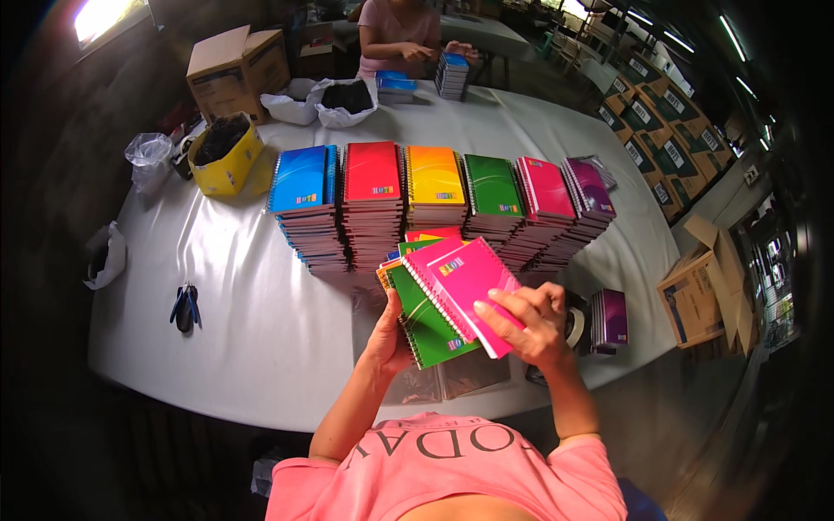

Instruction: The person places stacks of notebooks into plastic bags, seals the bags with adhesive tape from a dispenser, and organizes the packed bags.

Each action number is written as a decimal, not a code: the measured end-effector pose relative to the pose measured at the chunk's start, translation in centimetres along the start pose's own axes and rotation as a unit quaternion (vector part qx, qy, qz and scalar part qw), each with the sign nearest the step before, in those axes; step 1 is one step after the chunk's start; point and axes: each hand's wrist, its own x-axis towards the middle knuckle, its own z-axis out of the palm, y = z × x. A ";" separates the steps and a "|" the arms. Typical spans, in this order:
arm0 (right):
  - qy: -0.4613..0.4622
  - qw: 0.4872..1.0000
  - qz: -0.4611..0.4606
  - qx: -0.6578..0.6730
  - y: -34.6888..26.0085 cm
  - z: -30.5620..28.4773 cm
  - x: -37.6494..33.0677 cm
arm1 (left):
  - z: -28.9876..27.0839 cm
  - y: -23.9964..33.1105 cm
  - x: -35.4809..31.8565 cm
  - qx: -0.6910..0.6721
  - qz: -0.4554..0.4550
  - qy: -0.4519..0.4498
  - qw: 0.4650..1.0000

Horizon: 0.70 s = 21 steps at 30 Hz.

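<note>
Fanned sheaf of spiral-bound notebooks (443, 300) at centre frame, held above the white-clothed surface (252, 304): at least five covers showing — two pink, one green, one orange, one red. Left hand (388, 334) beneath the sheaf, fingers closed on its lower left edge. Right hand (532, 321) over the top pink cover, fingers (508, 304) spread flat and pressing, thumb wrapped under.

Just behind, across the middle of the frame, six tall stacks of spiral notebooks in a row: blue (300, 178), red (372, 171), orange-yellow (434, 174), green (492, 184), pink (546, 187), purple (589, 187). One short purple stack (612, 317) at right of the hands.

Upper left: one yellow tub of dark material (224, 156), one open cardboard carton (236, 69), two white bags (323, 102). One blue-handled tool (185, 306) at left. Top centre: a second person in pink (398, 35) with two small notebook stacks (452, 74). Cardboard boxes (702, 291) at right edge.
</note>
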 end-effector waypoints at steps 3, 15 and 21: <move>-0.036 0.999 -0.026 -0.022 -1.0 0.6 -0.8 | -0.3 -0.2 0.0 0.028 0.013 0.008 1.000; -0.196 0.974 0.001 0.113 -3.4 1.0 -1.1 | -0.3 -0.9 0.5 0.045 -0.010 0.021 0.999; -0.184 0.959 0.214 -0.024 8.3 -2.2 1.6 | 0.2 -0.3 -0.3 0.060 0.011 0.052 0.997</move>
